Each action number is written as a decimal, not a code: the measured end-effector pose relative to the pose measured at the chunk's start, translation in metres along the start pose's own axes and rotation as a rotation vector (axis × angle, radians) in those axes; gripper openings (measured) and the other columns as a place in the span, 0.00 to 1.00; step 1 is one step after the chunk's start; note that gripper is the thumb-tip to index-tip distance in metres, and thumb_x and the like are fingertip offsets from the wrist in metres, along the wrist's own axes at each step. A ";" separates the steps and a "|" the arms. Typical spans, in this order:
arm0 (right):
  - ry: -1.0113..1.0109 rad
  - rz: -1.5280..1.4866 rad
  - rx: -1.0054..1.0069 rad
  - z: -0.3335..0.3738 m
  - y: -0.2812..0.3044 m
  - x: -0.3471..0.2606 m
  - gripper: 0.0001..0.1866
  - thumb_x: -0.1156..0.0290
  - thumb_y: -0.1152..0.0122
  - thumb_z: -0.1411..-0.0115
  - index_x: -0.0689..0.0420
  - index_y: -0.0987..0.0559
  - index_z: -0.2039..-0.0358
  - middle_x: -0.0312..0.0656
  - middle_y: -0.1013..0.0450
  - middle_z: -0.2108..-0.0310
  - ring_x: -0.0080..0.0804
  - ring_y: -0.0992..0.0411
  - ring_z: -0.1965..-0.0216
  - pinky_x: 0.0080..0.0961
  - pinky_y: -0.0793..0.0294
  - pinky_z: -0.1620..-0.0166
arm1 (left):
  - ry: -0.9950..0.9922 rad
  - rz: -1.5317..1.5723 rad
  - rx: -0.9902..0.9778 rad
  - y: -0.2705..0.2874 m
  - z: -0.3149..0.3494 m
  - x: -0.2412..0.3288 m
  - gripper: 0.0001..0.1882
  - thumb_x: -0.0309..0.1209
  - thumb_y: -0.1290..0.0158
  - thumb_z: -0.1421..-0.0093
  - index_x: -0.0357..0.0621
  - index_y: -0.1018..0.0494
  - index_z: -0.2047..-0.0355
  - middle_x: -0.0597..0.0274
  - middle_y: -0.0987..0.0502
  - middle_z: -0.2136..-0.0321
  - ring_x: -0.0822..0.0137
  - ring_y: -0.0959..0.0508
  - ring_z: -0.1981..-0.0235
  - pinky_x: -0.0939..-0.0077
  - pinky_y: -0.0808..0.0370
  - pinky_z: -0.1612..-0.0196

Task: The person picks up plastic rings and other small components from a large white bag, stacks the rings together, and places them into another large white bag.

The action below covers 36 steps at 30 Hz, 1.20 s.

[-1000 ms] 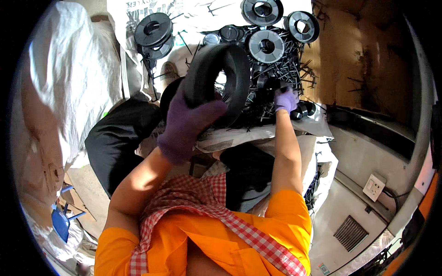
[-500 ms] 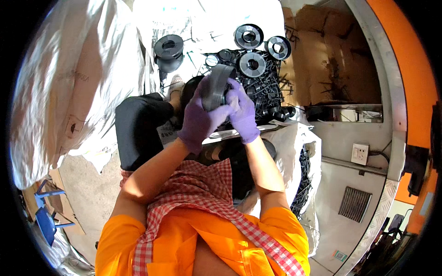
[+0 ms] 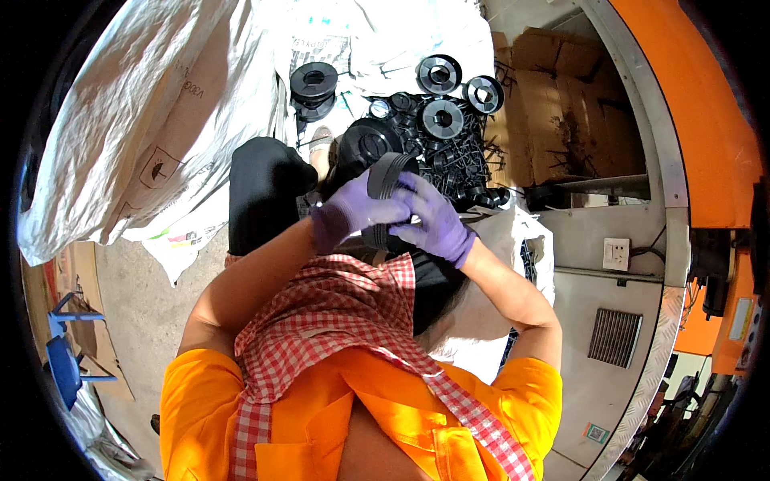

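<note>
Holding: the left hand (image 3: pixel 361 210) has its fingers closed around a grooved black ring (image 3: pixel 391 175), which stands on edge above the person's lap.
Right hand (image 3: pixel 433 216): fingers bent and slightly parted at the ring's right side; I cannot tell whether they grip it.
Large round black part (image 3: pixel 369 142): just beyond the ring.
Flanged black spools (image 3: pixel 443 119): three near the far right of the hands, one on a heap of thin black plastic pieces (image 3: pixel 475 156).
Stacked black spools (image 3: pixel 314 79): left of the heap, near a white woven sack (image 3: pixel 184 104).
</note>
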State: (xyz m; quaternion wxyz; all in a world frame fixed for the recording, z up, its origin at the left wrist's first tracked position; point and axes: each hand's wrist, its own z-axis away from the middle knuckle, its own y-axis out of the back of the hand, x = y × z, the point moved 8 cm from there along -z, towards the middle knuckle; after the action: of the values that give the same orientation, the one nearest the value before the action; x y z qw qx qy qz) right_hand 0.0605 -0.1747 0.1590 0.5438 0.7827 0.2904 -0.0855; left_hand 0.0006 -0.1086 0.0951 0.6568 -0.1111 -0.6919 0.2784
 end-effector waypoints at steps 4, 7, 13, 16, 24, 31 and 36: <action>-0.551 -0.294 0.137 0.023 -0.015 0.034 0.23 0.66 0.33 0.50 0.58 0.28 0.55 0.46 0.28 0.59 0.36 0.28 0.58 0.27 0.28 0.55 | -0.321 -0.371 0.272 0.000 0.021 0.003 0.44 0.28 0.37 0.53 0.36 0.46 0.38 0.59 0.24 0.59 0.70 0.24 0.60 0.77 0.27 0.56; -1.064 -1.202 0.271 0.052 -0.055 0.062 0.20 0.60 0.46 0.38 0.56 0.32 0.49 0.38 0.28 0.62 0.24 0.29 0.63 0.19 0.27 0.62 | -0.144 -0.472 0.266 -0.014 0.033 0.003 0.48 0.19 0.39 0.53 0.38 0.53 0.35 0.60 0.27 0.55 0.76 0.28 0.56 0.79 0.29 0.53; -0.801 -0.811 0.380 0.063 -0.047 0.048 0.19 0.71 0.43 0.41 0.57 0.30 0.49 0.38 0.27 0.61 0.29 0.27 0.62 0.25 0.28 0.56 | -0.071 -0.573 0.130 -0.008 0.020 -0.010 0.43 0.27 0.36 0.56 0.40 0.45 0.39 0.58 0.24 0.63 0.69 0.24 0.62 0.73 0.26 0.58; -0.308 -0.200 0.143 0.039 -0.018 0.010 0.14 0.75 0.41 0.46 0.60 0.26 0.58 0.40 0.28 0.65 0.29 0.29 0.61 0.24 0.29 0.56 | 0.040 -0.587 -0.009 -0.010 0.008 -0.014 0.38 0.31 0.37 0.56 0.43 0.39 0.45 0.58 0.23 0.65 0.68 0.23 0.63 0.72 0.26 0.57; -0.724 -0.519 0.187 0.072 -0.049 0.050 0.29 0.69 0.34 0.51 0.59 0.33 0.48 0.46 0.34 0.53 0.34 0.32 0.52 0.28 0.29 0.53 | -0.038 -0.624 0.276 -0.005 0.026 -0.025 0.48 0.26 0.37 0.55 0.42 0.49 0.36 0.58 0.26 0.57 0.73 0.28 0.56 0.74 0.30 0.51; 0.146 0.045 -0.025 0.045 -0.046 -0.029 0.20 0.80 0.39 0.57 0.52 0.25 0.60 0.49 0.30 0.58 0.51 0.30 0.60 0.40 0.28 0.56 | -0.085 -0.731 -0.316 0.012 0.010 -0.031 0.17 0.26 0.42 0.51 0.40 0.27 0.60 0.61 0.24 0.66 0.67 0.24 0.66 0.74 0.27 0.59; 0.088 -0.141 -0.178 0.033 -0.053 -0.019 0.24 0.80 0.40 0.58 0.50 0.25 0.57 0.50 0.31 0.55 0.51 0.30 0.55 0.39 0.28 0.51 | -0.087 -0.706 -0.316 0.009 0.019 -0.027 0.11 0.24 0.45 0.48 0.41 0.26 0.63 0.60 0.25 0.66 0.61 0.24 0.64 0.72 0.28 0.59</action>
State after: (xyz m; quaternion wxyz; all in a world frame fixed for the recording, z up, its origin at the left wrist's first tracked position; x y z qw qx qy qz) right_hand 0.0215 -0.1986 0.1122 0.5903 0.7120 0.3750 -0.0629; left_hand -0.0167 -0.1201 0.0676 0.6570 0.0459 -0.7492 -0.0703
